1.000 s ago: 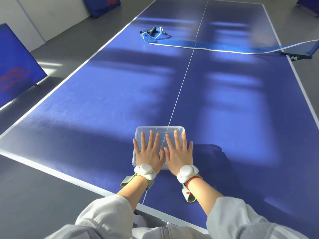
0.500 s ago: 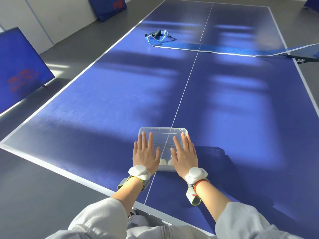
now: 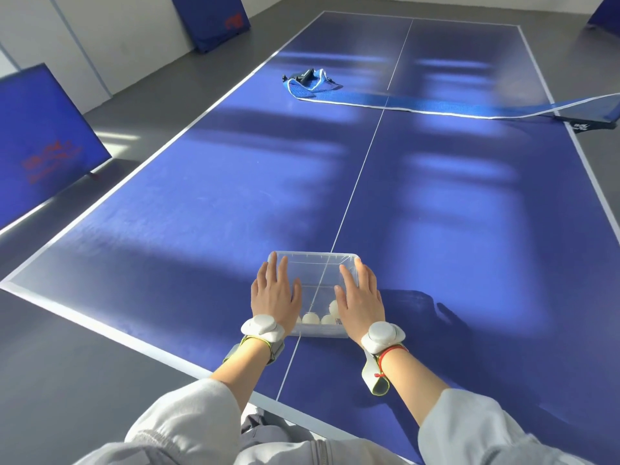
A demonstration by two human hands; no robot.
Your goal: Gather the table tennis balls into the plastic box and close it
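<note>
Head view, looking forward and down: we see a clear plastic box (image 3: 313,293) sitting on the blue worktop (image 3: 201,209), close to the near edge and squarely on the white centre line. Several white table tennis balls (image 3: 318,317) lie inside, bunched against the near wall of the box. A clear lid seems to cover the top, though we cannot tell whether it has snapped fully down.

Our left hand (image 3: 273,295) lies flat along the left side of the lid, its fingers (image 3: 278,268) straight and together, reaching to the far left corner of the box. Our right hand (image 3: 362,297) mirrors it on the right side, fingers straight, tips near the far right corner. Neither hand curls around anything; both press downward with open palms. Each wrist carries a white sensor band.

We judge the box to be light, thin-walled and slightly flexible, so its lid will likely bow in the middle under pressure. Pressing along the rim and at the corners, where the walls give support, should seat it best. The smooth plastic may slide on the slick worktop, so downward force is safer than sideways force. To lift it, we would take hold of both short sides under the rim. The balls are very light and will roll at any tilt.

Near the far middle of the worktop, a loosened blue net (image 3: 402,102) lies crumpled across the surface.
</note>
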